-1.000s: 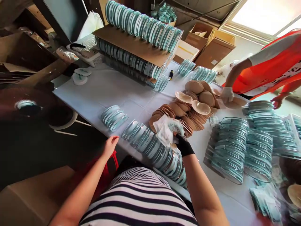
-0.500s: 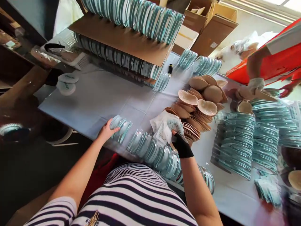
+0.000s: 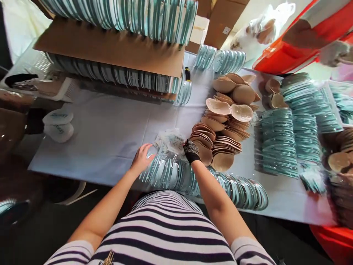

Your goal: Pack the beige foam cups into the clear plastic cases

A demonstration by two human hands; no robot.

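Note:
My left hand (image 3: 142, 159) is bare, its fingers stretched and apart, at the left end of a long row of clear round packages (image 3: 176, 175) with teal edges along the table's near side. My right hand (image 3: 191, 150), in a black fingerless glove, is closed on the right edge of a loose bunch of clear printed packets (image 3: 171, 141), just above that row. Its fingertips are partly hidden. Beside the right hand stand stacks of beige bra pads (image 3: 224, 145), and an open pair of bra pads (image 3: 217, 106) lies on top.
A cardboard sheet (image 3: 110, 46) separates two tiers of packages at the back. More package stacks (image 3: 278, 143) stand at right. White oval pieces (image 3: 58, 125) lie at the left edge, near a white basket (image 3: 64, 90). A co-worker's gloved hand (image 3: 333, 53) is at upper right.
My right hand has moved left with the packets, which are now over the row. My left hand has shifted right, and the packages there stand closer together. The view has turned.

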